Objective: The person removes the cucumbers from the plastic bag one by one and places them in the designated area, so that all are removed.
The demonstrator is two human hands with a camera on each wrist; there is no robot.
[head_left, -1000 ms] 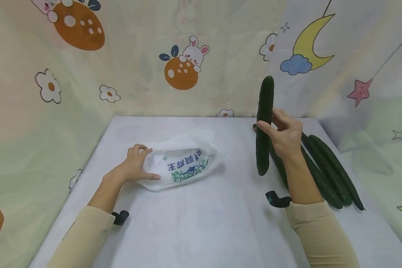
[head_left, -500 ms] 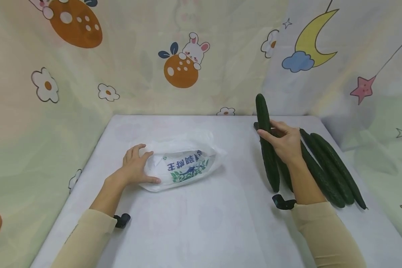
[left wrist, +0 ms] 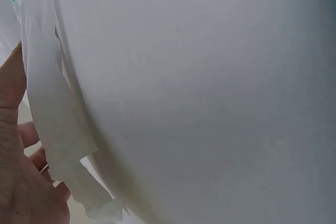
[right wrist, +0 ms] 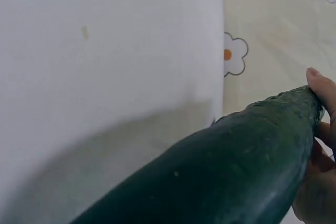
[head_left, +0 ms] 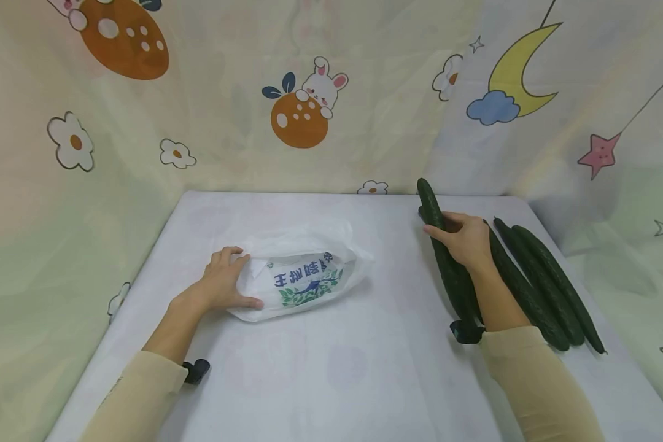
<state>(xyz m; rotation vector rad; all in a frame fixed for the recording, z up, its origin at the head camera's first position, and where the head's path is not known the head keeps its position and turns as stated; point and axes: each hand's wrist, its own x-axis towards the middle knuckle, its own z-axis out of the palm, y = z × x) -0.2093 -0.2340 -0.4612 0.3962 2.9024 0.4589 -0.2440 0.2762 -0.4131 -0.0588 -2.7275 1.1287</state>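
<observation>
In the head view my right hand (head_left: 465, 240) grips a long dark green cucumber (head_left: 446, 264), thumb on its left side and fingers on its right. That cucumber lies tilted along another one, which it mostly hides. The right wrist view has the cucumber (right wrist: 236, 161) close up, with thumb and fingers at its far end. My left hand (head_left: 221, 282) holds the left end of a white plastic bag (head_left: 304, 279) with blue and green print, thumb and fingers spread around it. In the left wrist view, the bag's loose edge (left wrist: 58, 114) partly covers the curled fingers.
Several cucumbers (head_left: 552, 282) lie slanted side by side at the right of the white table (head_left: 320, 380). A cloth backdrop (head_left: 387, 123) with cartoon prints stands behind and beside the table. Small black cameras (head_left: 466, 332) sit on both wrists.
My right hand has lowered the cucumber from upright above the table to a slant beside the other cucumbers. The left hand and the plastic bag have hardly moved.
</observation>
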